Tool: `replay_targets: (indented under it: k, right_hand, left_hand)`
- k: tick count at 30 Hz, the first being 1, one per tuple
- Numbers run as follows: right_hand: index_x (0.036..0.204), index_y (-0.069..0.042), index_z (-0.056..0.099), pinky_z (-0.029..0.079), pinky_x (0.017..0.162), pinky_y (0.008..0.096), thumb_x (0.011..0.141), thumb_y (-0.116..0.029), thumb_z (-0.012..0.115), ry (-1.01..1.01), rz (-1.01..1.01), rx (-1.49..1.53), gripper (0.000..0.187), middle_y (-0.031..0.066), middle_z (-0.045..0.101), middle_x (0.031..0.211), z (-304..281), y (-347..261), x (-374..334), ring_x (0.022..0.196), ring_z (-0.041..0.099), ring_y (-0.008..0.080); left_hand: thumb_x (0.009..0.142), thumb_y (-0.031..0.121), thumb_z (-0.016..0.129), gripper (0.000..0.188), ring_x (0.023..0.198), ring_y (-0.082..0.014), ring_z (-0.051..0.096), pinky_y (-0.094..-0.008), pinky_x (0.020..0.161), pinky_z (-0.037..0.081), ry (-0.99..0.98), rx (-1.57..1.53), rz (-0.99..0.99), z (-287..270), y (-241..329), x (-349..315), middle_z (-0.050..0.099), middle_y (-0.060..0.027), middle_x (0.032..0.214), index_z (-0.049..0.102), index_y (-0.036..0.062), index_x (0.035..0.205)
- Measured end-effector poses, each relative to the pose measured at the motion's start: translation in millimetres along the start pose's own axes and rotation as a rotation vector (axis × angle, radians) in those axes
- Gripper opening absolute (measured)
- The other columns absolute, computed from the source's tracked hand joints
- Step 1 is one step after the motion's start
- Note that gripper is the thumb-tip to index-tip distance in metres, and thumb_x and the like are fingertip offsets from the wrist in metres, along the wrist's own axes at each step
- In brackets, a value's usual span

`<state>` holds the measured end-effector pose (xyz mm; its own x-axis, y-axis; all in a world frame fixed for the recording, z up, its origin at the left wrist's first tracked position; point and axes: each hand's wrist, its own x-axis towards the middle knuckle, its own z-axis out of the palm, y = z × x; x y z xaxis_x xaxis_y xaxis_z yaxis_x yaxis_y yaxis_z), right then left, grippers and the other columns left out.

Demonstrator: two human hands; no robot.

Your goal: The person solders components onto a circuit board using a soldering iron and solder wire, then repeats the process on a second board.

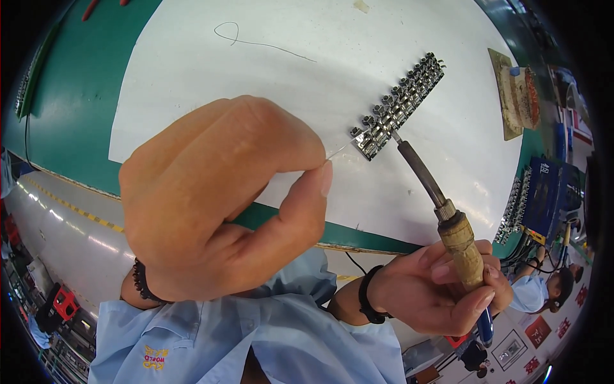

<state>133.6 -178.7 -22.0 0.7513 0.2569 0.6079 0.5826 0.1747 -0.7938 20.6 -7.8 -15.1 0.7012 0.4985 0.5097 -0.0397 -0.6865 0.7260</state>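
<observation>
My left hand (224, 185) pinches a thin strand of solder wire (339, 150) between thumb and forefinger. The strand's far end reaches the near end of a long row of small metal electronic parts (400, 105), which lies slantwise on the white sheet. In my right hand (441, 288) is a soldering iron (464, 249), gripped by its worn tan and blue handle. Its tip touches or nearly touches the row's right edge, close to where the wire ends; I cannot tell whether they meet.
A loose curl of thin wire (262, 43) lies on the white sheet (192, 77) over a green mat (70, 96). To the right are a stand with a sponge-like block (526, 96), more rows of parts (513, 208) and a blue box (549, 182). Another person (537, 288) sits beyond.
</observation>
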Motion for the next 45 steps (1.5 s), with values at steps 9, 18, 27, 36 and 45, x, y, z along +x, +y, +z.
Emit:
replay_targets:
  k: [9, 18, 27, 36, 45]
  right_hand:
    - [0.103, -0.002, 0.045, 0.034, 0.046, 0.0257, 0.096, -0.024, 0.045, -0.024, -0.046, -0.009, 0.023, 0.0053, 0.047, 0.057, 2, 3, 0, 0.054, 0.043, 0.0131]
    - [0.104, -0.002, 0.045, 0.034, 0.045, 0.0255, 0.096, -0.024, 0.045, -0.047, -0.042, 0.015, 0.023, 0.0065, 0.049, 0.059, 0, 3, 0, 0.055, 0.044, 0.0134]
    - [0.101, -0.003, 0.045, 0.034, 0.046, 0.0251, 0.096, -0.025, 0.045, -0.041, -0.043, -0.023, 0.023, 0.0058, 0.048, 0.059, 2, 2, 1, 0.054, 0.043, 0.0127]
    - [0.095, -0.001, 0.044, 0.033, 0.051, 0.0238, 0.095, -0.027, 0.045, 0.070, 0.077, 0.042, 0.025, 0.0022, 0.043, 0.058, 3, 2, 12, 0.053, 0.038, 0.0095]
    - [0.094, -0.001, 0.044, 0.032, 0.051, 0.0240, 0.095, -0.025, 0.046, 0.027, 0.054, -0.025, 0.024, 0.0038, 0.043, 0.054, -2, 5, 23, 0.046, 0.038, 0.0094]
  left_hand:
    - [0.069, -0.010, 0.066, 0.015, 0.045, -0.0033, 0.028, -0.0226, 0.046, 0.021, -0.043, 0.026, -0.069, 2, 4, 2, 0.056, -0.0003, 0.064, 0.062, -0.0011, 0.080]
    - [0.070, -0.010, 0.067, 0.015, 0.044, -0.0033, 0.029, -0.0223, 0.045, 0.021, -0.028, -0.007, -0.043, 2, 2, 3, 0.058, -0.0010, 0.063, 0.062, -0.0014, 0.081]
    - [0.068, -0.009, 0.067, 0.015, 0.045, -0.0047, 0.029, -0.0233, 0.045, 0.020, -0.037, -0.009, 0.003, -1, 0, 5, 0.057, -0.0013, 0.063, 0.061, -0.0015, 0.080]
    - [0.067, -0.008, 0.067, 0.015, 0.045, -0.0055, 0.029, -0.0238, 0.046, 0.020, -0.019, 0.009, 0.025, -1, 0, 2, 0.056, -0.0020, 0.064, 0.060, -0.0015, 0.079]
    - [0.068, -0.009, 0.066, 0.015, 0.047, -0.0058, 0.031, -0.0236, 0.045, 0.021, -0.043, 0.045, 0.003, -1, 2, 3, 0.058, -0.0027, 0.065, 0.060, -0.0013, 0.079]
